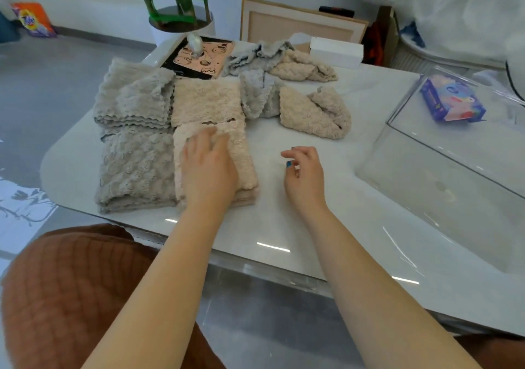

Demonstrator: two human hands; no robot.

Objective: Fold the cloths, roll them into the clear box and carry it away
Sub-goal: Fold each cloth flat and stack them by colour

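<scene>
My left hand (208, 170) lies flat, fingers apart, on a folded beige cloth (244, 152) at the table's near left. Beside that cloth sit a folded grey cloth (136, 170), another grey one (133, 101) behind it and a second folded beige cloth (206, 101). Loose unfolded cloths lie further back: a grey one (258, 96), a beige one (315, 113) and a heap (284, 62). My right hand (304, 175) hovers over bare table with fingers curled and holds nothing. The clear box (426, 184) stands at the right.
A blue packet (451, 101) shows through the clear box. A pink-and-black tray (201, 56), a potted plant (181, 13) and a white box (335, 52) stand at the table's back. A brown quilted chair (71, 289) is below the table's near edge.
</scene>
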